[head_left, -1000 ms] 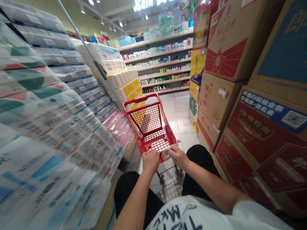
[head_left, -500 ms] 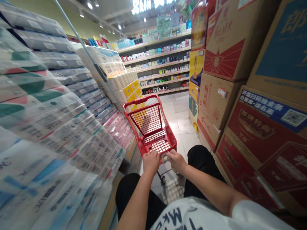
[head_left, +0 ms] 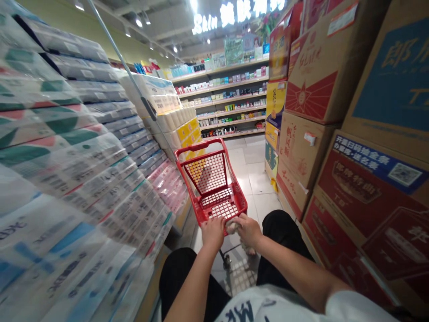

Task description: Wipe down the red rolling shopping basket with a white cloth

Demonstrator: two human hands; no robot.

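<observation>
A red plastic shopping cart (head_left: 219,179) with a grid base stands in front of me. My left hand (head_left: 213,232) rests on its near rim at the left, fingers curled over the edge. Just to the right, my right hand (head_left: 248,229) is closed on a crumpled greyish-white cloth (head_left: 232,227), which touches the near rim. Part of the cloth hangs below the right hand. Nothing lies in the cart's basket. The fingertips of both hands are partly hidden.
Wrapped paper packs (head_left: 100,179) are stacked high on the left, with a metal pole (head_left: 117,53) in front of them. Cardboard cartons (head_left: 308,147) rise on the right. Shelves (head_left: 231,96) of small packaged goods stand at the far end of the tiled aisle (head_left: 246,170).
The view has tilted up slightly, so more of the lit sign shows. More of the cloth is visible around my right hand. My left hand stays on the cart's rim.
</observation>
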